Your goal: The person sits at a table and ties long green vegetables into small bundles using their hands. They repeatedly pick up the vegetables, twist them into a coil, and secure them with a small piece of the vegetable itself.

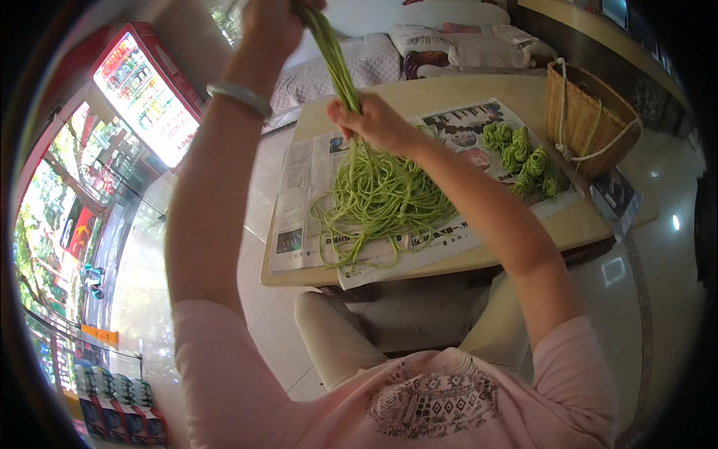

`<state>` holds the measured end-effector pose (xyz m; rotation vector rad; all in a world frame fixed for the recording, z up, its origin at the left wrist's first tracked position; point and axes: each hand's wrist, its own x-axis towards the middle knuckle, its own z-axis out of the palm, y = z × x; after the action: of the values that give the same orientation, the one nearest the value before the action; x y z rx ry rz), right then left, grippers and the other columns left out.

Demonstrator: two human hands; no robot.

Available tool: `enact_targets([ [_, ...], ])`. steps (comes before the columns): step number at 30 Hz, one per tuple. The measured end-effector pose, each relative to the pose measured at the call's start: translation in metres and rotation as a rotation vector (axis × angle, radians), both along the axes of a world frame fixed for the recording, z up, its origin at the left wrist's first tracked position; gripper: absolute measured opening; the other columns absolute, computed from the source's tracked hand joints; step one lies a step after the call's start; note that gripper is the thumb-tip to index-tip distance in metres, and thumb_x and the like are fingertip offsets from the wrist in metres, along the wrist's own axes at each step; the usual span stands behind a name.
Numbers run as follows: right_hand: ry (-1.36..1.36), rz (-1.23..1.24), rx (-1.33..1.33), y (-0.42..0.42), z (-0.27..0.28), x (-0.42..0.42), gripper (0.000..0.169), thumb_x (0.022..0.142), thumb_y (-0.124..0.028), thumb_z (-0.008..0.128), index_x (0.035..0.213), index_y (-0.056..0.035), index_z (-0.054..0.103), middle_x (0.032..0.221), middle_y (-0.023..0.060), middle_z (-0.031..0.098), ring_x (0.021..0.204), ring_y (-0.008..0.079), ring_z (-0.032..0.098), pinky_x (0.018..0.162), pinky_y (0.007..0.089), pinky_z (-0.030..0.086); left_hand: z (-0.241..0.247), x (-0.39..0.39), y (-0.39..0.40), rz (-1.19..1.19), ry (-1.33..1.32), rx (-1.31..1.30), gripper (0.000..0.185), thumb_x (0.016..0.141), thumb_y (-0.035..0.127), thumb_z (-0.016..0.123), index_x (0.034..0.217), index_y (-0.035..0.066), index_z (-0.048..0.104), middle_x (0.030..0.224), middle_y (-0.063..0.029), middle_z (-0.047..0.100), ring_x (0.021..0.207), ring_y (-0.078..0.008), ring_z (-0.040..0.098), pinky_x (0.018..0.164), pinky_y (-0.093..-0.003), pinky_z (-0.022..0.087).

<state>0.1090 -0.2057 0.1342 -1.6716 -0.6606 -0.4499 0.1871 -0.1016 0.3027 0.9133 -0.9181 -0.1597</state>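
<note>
My left hand [275, 28] is raised at the top edge of the view, closed on the upper part of a bundle of long, thin green vegetable strands [332, 59]. Lower down, my right hand [376, 123] grips the same bundle with its fingers wrapped around it. From below that fist the strands run down into a loose, tangled pile [387, 191] on spread newspaper [297, 191]. Several small knotted bundles [519, 151] of the same green strands lie on the paper to the right. The top end of the held bundle is partly hidden by my left hand.
The newspaper covers much of a pale table [387, 92]. A woven basket [589, 123] with a white rope handle stands at its right end, beside a small box [614, 199]. Beyond the table is a covered sofa [359, 64]; a lit drinks fridge [146, 95] stands at left.
</note>
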Motion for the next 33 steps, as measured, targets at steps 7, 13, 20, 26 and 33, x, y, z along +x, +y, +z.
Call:
enact_targets([
  [7, 0.271, -0.063, 0.01, 0.002, -0.116, -0.039, 0.025, 0.094, -0.031, 0.047, 0.089, -0.0068, 0.045, 0.07, 0.0, 0.046, 0.06, 0.0082, 0.045, 0.055, 0.026, 0.041, 0.098, -0.037, 0.045, 0.129, -0.096, -0.226, 0.027, 0.095, 0.031, 0.044, 0.075, 0.012, 0.041, 0.057, 0.0028, 0.035, 0.047, -0.0093, 0.036, 0.045, -0.0246, 0.035],
  [13, 0.562, 0.326, -0.606, -0.04, -0.131, -0.123, 0.045, 0.089, -0.023, 0.058, 0.127, -0.0043, 0.044, 0.112, 0.0078, 0.055, 0.104, 0.0165, 0.053, 0.093, 0.0321, 0.043, 0.082, -0.123, 0.039, -0.133, -0.053, 0.09, 0.027, 0.096, 0.03, 0.042, 0.078, 0.009, 0.041, 0.059, 0.0011, 0.037, 0.051, -0.0105, 0.039, 0.051, -0.0262, 0.038],
  [20, 0.172, 0.334, 0.637, -0.001, 0.045, -0.164, 0.046, 0.091, -0.041, 0.05, 0.107, 0.001, 0.055, 0.099, 0.0102, 0.061, 0.094, 0.0176, 0.059, 0.087, 0.0285, 0.046, 0.025, -0.203, 0.027, -0.102, -0.016, 0.419, 0.029, 0.096, 0.031, 0.041, 0.081, 0.006, 0.042, 0.064, -0.0033, 0.043, 0.054, -0.015, 0.045, 0.058, -0.0313, 0.046],
  [26, 0.542, 0.289, 0.374, 0.04, 0.069, -0.21, 0.036, 0.094, -0.041, 0.043, 0.082, -0.0065, 0.046, 0.061, 0.0003, 0.04, 0.049, 0.0095, 0.036, 0.044, 0.0232, 0.029, -0.031, -0.209, 0.038, -0.313, 0.362, 0.11, 0.037, 0.092, 0.032, 0.051, 0.065, 0.013, 0.036, 0.056, 0.0043, 0.029, 0.047, -0.0058, 0.028, 0.046, -0.0198, 0.03],
  [33, 0.9, 0.364, 0.285, 0.042, 0.059, -0.212, 0.034, 0.096, -0.035, 0.041, 0.071, -0.0118, 0.038, 0.055, -0.0056, 0.028, 0.044, 0.0056, 0.022, 0.039, 0.0225, 0.017, -0.125, -0.072, 0.118, -0.358, 0.764, -0.411, 0.035, 0.09, 0.026, 0.056, 0.064, 0.013, 0.037, 0.051, 0.0041, 0.029, 0.046, -0.0082, 0.033, 0.051, -0.0242, 0.04],
])
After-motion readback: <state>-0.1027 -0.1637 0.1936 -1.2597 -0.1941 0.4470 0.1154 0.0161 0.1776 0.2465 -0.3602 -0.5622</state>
